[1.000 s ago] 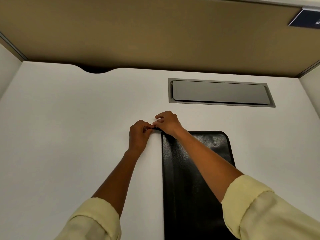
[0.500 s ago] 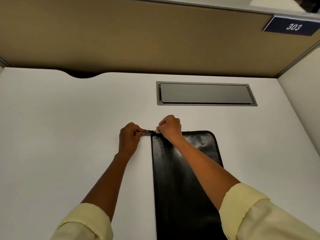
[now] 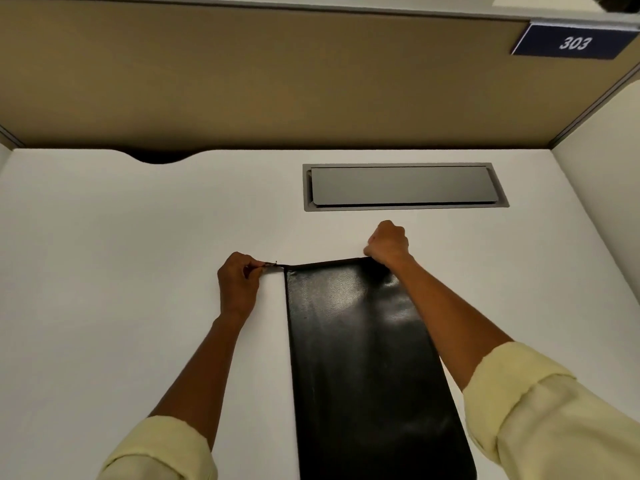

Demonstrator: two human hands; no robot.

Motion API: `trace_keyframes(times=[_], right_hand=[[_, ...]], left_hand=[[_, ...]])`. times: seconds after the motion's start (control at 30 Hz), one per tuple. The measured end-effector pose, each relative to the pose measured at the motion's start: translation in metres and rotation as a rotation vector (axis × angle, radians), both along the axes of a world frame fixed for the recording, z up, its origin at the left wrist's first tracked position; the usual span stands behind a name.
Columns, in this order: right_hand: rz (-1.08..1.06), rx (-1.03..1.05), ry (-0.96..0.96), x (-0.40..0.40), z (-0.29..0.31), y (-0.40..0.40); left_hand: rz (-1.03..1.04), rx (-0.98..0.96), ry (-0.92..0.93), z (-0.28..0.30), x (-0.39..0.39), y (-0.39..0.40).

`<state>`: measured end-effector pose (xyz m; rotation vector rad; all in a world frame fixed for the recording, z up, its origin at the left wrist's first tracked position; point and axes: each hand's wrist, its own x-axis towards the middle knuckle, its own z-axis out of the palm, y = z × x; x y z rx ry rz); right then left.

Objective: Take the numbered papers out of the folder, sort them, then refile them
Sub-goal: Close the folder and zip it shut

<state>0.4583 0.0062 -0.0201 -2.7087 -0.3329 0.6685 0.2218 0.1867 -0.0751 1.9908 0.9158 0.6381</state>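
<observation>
A black zip folder (image 3: 360, 358) lies flat on the white desk (image 3: 138, 271), its long side running away from me. No papers show. My left hand (image 3: 237, 285) pinches the small zip end tab (image 3: 272, 264) that sticks out from the folder's far left corner. At the far right corner, my right hand (image 3: 388, 244) is curled into a fist on the far edge. It grips the zip pull, which its fingers hide. Both forearms wear pale yellow sleeves.
A grey cable hatch (image 3: 401, 187) is set into the desk just beyond the right hand. A tan partition (image 3: 242, 81) closes the back, with a "303" sign (image 3: 573, 43) at top right. White side panels flank the desk. A dark cutout (image 3: 162, 157) notches its back edge.
My right hand has slid from the folder's far left corner along the far edge to the right corner. My left hand has kept its pinch on the tab.
</observation>
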Motion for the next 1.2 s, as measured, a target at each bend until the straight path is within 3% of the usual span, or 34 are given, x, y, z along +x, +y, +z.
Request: trace_keyframes(times=[0.27,0.47,0.6,0.73,0.9,1.0,1.2], right_hand=[[-0.206,0.111,0.062,0.039,-0.009,-0.067],[-0.368,0.236,0.221,0.039,-0.010,-0.084],[-0.453,0.367,0.324,0.030,-0.008,-0.095],[-0.443,0.445,0.386,0.021,-0.005,-0.108],[-0.304,0.323,0.501,0.000,0.010,-0.137],[-0.228,0.217,0.545,-0.018,0.011,-0.159],[-0.157,0.222,0.407,-0.037,0.008,-0.170]], left_hand=[[0.019,0.013,0.012,0.004,0.003,-0.006],[0.053,-0.010,0.104,0.008,0.011,-0.009],[-0.001,0.193,0.194,0.025,0.029,-0.025],[-0.227,0.345,0.205,0.039,0.067,-0.053],[-0.616,0.143,0.421,0.040,0.115,-0.087],[-0.634,0.120,0.491,0.039,0.130,-0.100],[-0.588,-0.013,0.546,0.041,0.140,-0.104]])
